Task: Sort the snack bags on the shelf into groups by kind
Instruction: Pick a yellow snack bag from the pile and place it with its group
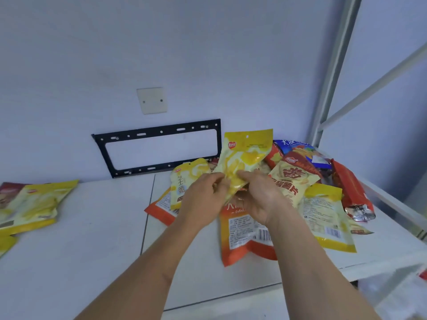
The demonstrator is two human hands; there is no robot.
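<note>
A yellow and cream snack bag (245,153) is held upright above the shelf (92,227). My left hand (202,202) and my right hand (258,199) both pinch its lower edge. Under and around my hands lies a mixed pile: another yellow bag (184,179), an orange bag (245,236), a cream chip bag with red lettering (293,183), a yellow bag lying back side up (325,215), a red bag (351,192) and a blue bag (298,148). At the far left lies a group of yellow bags (34,204).
A black metal bracket (159,132) is fixed to the wall behind the shelf, with a blank wall plate (151,100) above it. White shelf posts and braces (332,72) rise at the right. Bare shelf surface lies between the left group and the pile.
</note>
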